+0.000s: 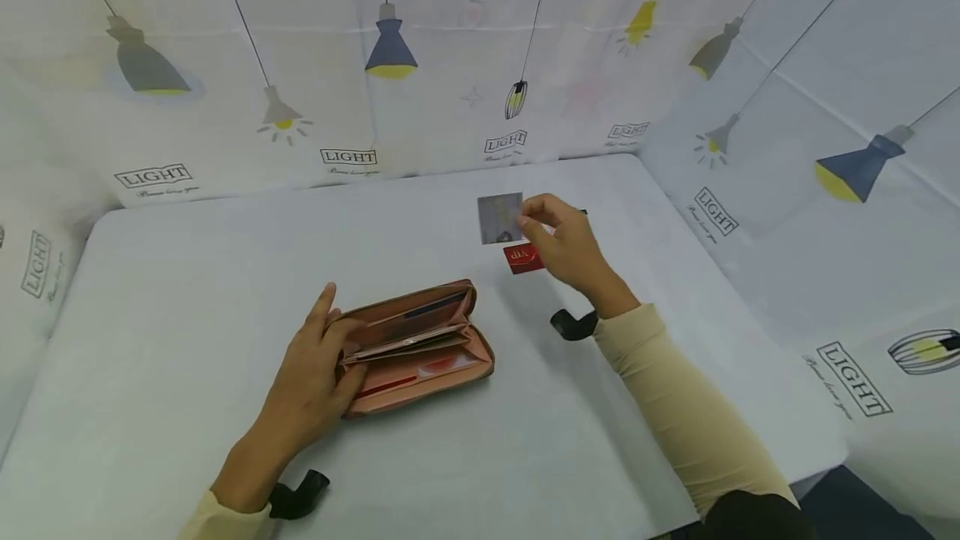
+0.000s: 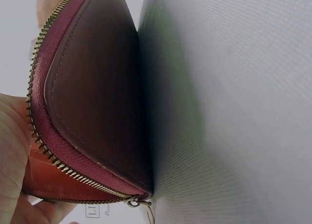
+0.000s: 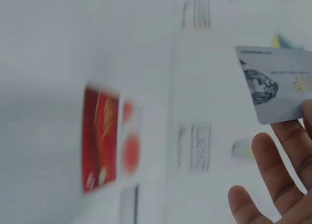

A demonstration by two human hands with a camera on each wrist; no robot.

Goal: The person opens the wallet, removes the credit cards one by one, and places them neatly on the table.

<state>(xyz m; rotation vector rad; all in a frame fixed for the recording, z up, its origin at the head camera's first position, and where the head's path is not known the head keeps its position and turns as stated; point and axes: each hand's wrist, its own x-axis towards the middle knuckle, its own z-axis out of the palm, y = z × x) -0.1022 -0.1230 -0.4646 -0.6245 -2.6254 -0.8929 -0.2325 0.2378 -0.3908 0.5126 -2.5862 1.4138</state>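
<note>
My right hand (image 1: 564, 244) pinches a silver-grey card (image 1: 498, 220) by one edge, above the far part of the table. In the right wrist view the card (image 3: 273, 85) shows a dark printed picture and gold lettering. Below that hand lies a red VIP card (image 1: 522, 258), partly covered by it. My left hand (image 1: 311, 377) grips the left end of a pinkish-brown zip-around wallet (image 1: 453, 382), which stands unzipped with its compartments spread. Cards and papers show inside. The wallet's gold-toothed zip (image 2: 36, 107) curves through the left wrist view.
A white card with red circles (image 3: 130, 153) lies beside the red one, and a blurred dark-edged item (image 3: 129, 207) beyond it. The white table (image 1: 187, 290) is bounded at the back and right by lamp-printed cloth (image 1: 442, 115).
</note>
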